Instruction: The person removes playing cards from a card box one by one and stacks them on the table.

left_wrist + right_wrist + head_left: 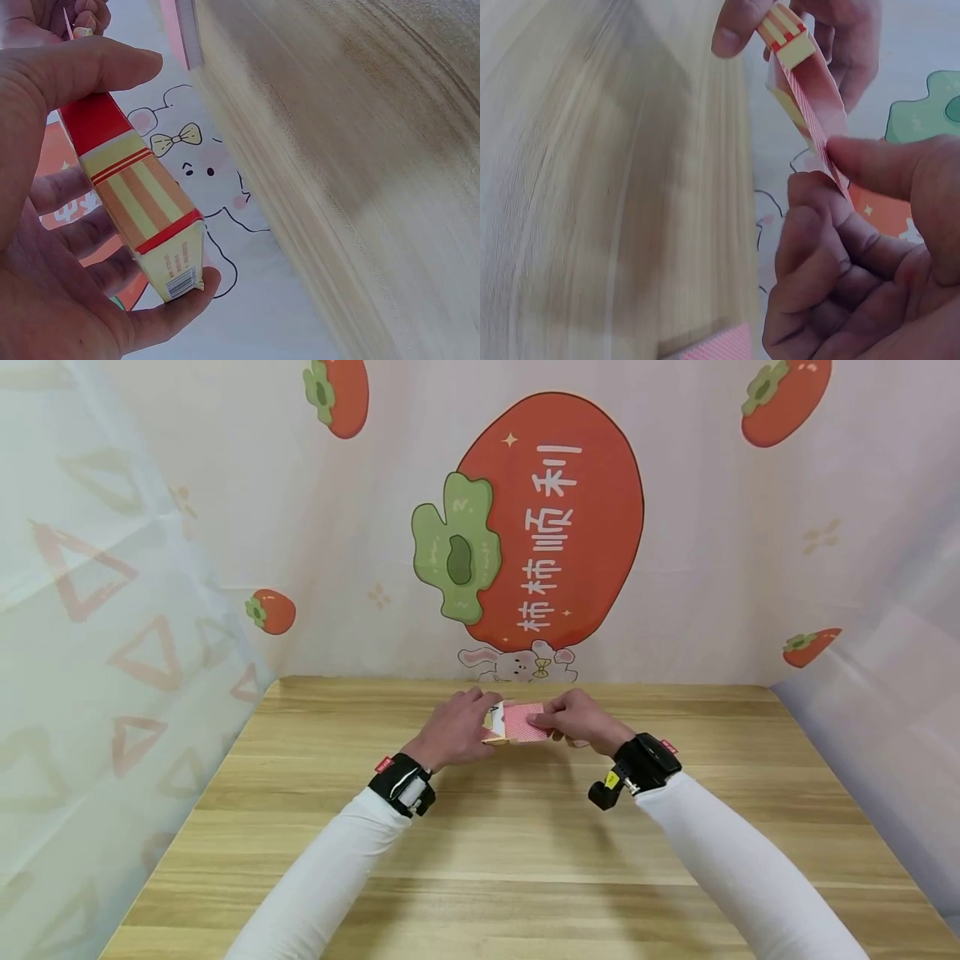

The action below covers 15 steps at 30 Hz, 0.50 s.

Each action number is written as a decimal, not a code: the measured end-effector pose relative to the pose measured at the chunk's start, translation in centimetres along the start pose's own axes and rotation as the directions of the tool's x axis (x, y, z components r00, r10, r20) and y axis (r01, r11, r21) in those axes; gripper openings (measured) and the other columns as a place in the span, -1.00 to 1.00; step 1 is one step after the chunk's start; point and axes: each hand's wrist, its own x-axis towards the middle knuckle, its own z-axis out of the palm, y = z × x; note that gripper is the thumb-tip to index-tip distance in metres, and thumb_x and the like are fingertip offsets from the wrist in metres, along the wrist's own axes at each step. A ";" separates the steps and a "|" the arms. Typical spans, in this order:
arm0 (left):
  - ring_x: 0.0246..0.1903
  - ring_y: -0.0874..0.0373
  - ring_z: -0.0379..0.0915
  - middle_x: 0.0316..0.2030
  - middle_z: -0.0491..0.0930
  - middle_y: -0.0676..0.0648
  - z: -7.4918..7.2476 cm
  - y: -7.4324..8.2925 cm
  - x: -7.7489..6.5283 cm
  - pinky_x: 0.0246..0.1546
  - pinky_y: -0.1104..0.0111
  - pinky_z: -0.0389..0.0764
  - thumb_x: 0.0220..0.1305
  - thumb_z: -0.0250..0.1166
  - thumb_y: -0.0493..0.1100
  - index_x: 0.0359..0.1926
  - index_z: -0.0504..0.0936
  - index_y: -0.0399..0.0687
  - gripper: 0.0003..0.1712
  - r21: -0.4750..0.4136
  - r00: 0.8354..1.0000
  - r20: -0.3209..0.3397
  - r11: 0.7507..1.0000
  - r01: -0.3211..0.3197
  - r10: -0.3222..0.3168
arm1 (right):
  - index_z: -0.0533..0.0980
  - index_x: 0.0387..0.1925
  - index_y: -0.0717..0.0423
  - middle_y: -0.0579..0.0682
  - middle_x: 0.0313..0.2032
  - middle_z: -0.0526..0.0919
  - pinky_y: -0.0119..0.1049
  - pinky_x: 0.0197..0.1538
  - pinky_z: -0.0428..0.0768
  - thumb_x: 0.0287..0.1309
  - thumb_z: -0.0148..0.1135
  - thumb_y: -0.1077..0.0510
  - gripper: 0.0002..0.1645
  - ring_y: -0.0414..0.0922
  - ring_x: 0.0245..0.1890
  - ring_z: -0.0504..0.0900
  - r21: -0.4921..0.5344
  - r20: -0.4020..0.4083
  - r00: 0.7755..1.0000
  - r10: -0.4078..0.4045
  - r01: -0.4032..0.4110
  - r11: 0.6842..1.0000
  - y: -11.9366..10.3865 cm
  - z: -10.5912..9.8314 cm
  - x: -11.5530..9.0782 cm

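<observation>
My left hand [459, 728] grips a small playing-card box [142, 191] with red, cream and orange stripes, held up above the far part of the table. Thumb and fingers lie on opposite sides of it; a barcode shows on its near end. At the box's other end, my right hand [585, 720] pinches a pink-patterned playing card [523, 722] between thumb and forefinger. The card's edge [814, 124] lines up with the box's open end, where a cream flap sticks out. Whether it is one card or a few, I cannot tell.
A pink-patterned block, seemingly a card stack [718, 346], stands on the wooden table [510, 860] beneath my right hand. Behind the table's far edge hangs a cloth [690, 568] printed with persimmons and rabbits.
</observation>
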 end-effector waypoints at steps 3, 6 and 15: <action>-0.06 -0.04 0.48 0.06 0.54 -0.12 0.0 -0.1 -0.1 -0.12 0.09 0.59 0.00 0.58 -0.05 0.36 0.45 -0.05 -0.12 0.002 1.000 -0.003 1.000 -0.005 0.005 | 0.65 -0.25 0.23 0.08 -0.39 0.57 -0.27 -0.44 0.39 0.29 0.37 -0.04 -0.64 0.00 -0.38 0.50 -0.012 -0.017 1.000 -0.004 0.003 1.000 0.1 -0.3 -0.1; -0.04 -0.04 0.48 0.07 0.54 -0.12 0.1 -0.1 -0.1 -0.09 0.08 0.58 0.01 0.58 -0.04 0.36 0.45 -0.04 -0.12 0.005 1.000 0.001 1.000 -0.007 0.007 | 0.59 -0.11 0.26 0.09 -0.27 0.60 -0.23 -0.29 0.52 0.21 0.44 -0.02 -0.56 0.02 -0.28 0.53 -0.120 -0.080 0.992 -0.101 0.091 0.989 0.0 -0.5 -0.2; 0.01 -0.06 0.47 0.10 0.53 -0.13 0.3 0.0 0.0 -0.01 0.07 0.56 -0.01 0.60 -0.03 0.37 0.44 -0.04 -0.09 0.019 1.000 0.023 1.000 -0.009 0.008 | 0.61 0.03 0.12 0.04 0.01 0.62 -0.04 0.11 0.54 -0.08 0.65 0.00 -0.37 0.06 0.08 0.49 -0.559 0.069 0.891 -0.450 0.408 0.722 -1.8 -0.3 -0.2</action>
